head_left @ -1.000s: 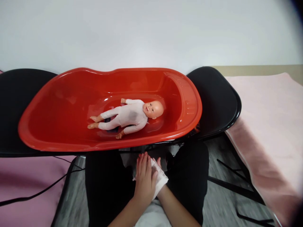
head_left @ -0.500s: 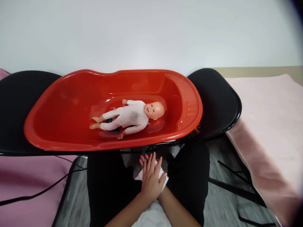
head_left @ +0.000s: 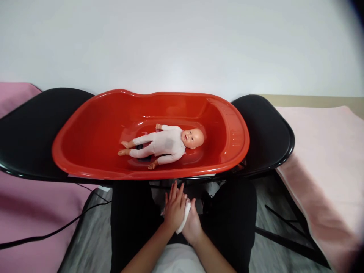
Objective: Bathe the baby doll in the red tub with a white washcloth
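Observation:
My left hand [head_left: 174, 209] lies over a folded white cloth [head_left: 184, 218], its fingers stretched forward. Beneath and beside it my right hand [head_left: 193, 224] is turned palm up, thumb raised, and the cloth is pressed between the two palms. The right fingers are mostly hidden under the left hand. Both hands are between my knees, below the near rim of a red baby bathtub [head_left: 85, 151]. Inside the tub a baby doll [head_left: 167, 144] in a white body suit lies on its back, head to the right, apart from my hands.
Black chair seats [head_left: 267, 132] stick out under both ends of the tub. Pink cloth [head_left: 324, 151] covers a surface at the right, and darker pink fabric [head_left: 34, 216] lies at the left. A black cable [head_left: 57, 231] crosses the lower left. Behind is a white wall [head_left: 176, 45].
My left hand has shifted left and turned slightly, so the right palm and thumb now show beside the cloth. The tub and doll sit farther right in view as the camera moves.

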Demonstrator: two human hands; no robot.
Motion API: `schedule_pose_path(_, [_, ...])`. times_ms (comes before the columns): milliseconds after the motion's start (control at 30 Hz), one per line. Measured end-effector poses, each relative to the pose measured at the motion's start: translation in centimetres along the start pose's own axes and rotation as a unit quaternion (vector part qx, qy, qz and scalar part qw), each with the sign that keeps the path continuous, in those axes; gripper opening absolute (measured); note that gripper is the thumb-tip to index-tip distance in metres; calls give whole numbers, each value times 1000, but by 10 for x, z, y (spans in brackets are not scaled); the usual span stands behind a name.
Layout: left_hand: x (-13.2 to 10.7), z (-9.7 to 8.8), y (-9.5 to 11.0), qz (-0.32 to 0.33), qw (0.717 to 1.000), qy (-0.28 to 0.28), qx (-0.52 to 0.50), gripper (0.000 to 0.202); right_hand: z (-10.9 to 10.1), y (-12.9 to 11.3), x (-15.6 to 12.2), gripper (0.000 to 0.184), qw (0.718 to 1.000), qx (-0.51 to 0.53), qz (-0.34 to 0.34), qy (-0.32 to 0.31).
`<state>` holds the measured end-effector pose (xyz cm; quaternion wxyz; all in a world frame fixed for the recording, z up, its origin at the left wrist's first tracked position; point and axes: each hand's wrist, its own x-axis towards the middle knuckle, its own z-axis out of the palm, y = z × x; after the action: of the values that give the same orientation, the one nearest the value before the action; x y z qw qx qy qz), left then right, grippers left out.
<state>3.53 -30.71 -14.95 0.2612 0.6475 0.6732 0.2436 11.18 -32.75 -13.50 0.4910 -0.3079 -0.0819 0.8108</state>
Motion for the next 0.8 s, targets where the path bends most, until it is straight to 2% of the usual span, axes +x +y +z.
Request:
schedule_pose_path(67, [5, -2, -5, -17, 1000, -9, 4, 56, -6, 2, -5, 74, 999, 25, -13, 33])
schedule_pose_path(133, [6, -3, -5, -21, 999, 11, -30, 55, -8, 6, -8, 70, 995, 22, -40, 84])
schedule_pose_path(233, [3, -6, -4, -29, 985, 59, -160, 48, -9, 1, -17, 60, 990, -30, -39, 132])
schedule_pose_path(300, [-2, -16, -5, -25, 965, 86, -245, 44, -5, -23, -30, 57, 989, -79, -32, 122])
schedule_pose_path(333, [-6, -24, -6, -11, 959, 94, -268, 43, 0, -44, -39, 55, 986, -111, -49, 113])
schedule_pose_path(367, [-10, -34, -8, 12, 956, 99, -276, 41, 7, -69, -49, 53, 978, -149, -93, 113])
schedule_pose_path(400, [-15, -44, -8, 40, 956, 106, -271, 37, 17, -100, -57, 50, 958, -189, -168, 135])
schedule_pose_path(433, [-20, -56, -8, 73, 957, 111, -257, 32, 29, -134, -64, 46, 914, -228, -285, 180])
schedule_pose_path(467, [-25, -67, -7, 106, 958, 117, -240, 28, 44, -172, -68, 42, 837, -265, -421, 228])
schedule_pose_path(500, [-28, -79, -4, 143, 956, 125, -224, 25, 60, -210, -68, 40, 730, -302, -555, 262])
schedule_pose_path(533, [-31, -92, 1, 184, 951, 129, -211, 26, 77, -248, -64, 38, 605, -342, -663, 277])
schedule_pose_path(567, [-31, -104, 7, 229, 943, 133, -202, 29, 92, -283, -57, 38, 508, -417, -710, 252])
schedule_pose_path(600, [-29, -117, 15, 277, 931, 136, -195, 34, 105, -316, -45, 40, 436, -505, -715, 207])
schedule_pose_path(633, [-24, -131, 23, 326, 915, 143, -187, 39, 114, -343, -31, 42, 384, -584, -698, 156])
schedule_pose_path(667, [-16, -145, 32, 367, 901, 154, -175, 43, 119, -365, -14, 45, 344, -660, -658, 110])
schedule_pose_path(700, [-6, -160, 41, 395, 889, 167, -160, 45, 119, -382, 4, 49, 330, -721, -603, 89])
schedule_pose_path(767, [23, -192, 59, 426, 871, 206, -129, 41, 107, -401, 38, 54, 331, -827, -445, 90])
schedule_pose_path(800, [40, -208, 66, 423, 873, 221, -105, 35, 97, -404, 54, 56, 343, -863, -360, 88])
